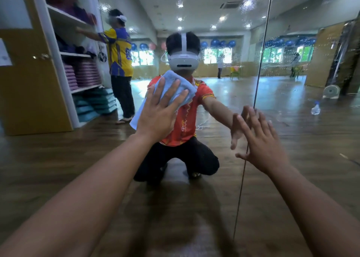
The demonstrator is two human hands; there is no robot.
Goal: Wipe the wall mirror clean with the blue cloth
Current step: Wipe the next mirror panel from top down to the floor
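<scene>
The wall mirror [292, 81] fills the view, with droplets on its upper right part. My left hand [158, 112] lies flat, fingers spread, pressing the folded blue cloth [175, 83] against the glass at centre. One cloth corner hangs below my palm. My right hand [261, 140] rests open against the mirror near a vertical seam [261, 62] between two panels, and holds nothing. My kneeling reflection shows behind both hands.
A spray bottle [315, 108] and a small fan [331, 91] appear reflected on the wooden floor at right. At left stand a yellow door [29, 81] and shelves [81, 71] of stacked mats. Another person [119, 62] reaches into the shelves.
</scene>
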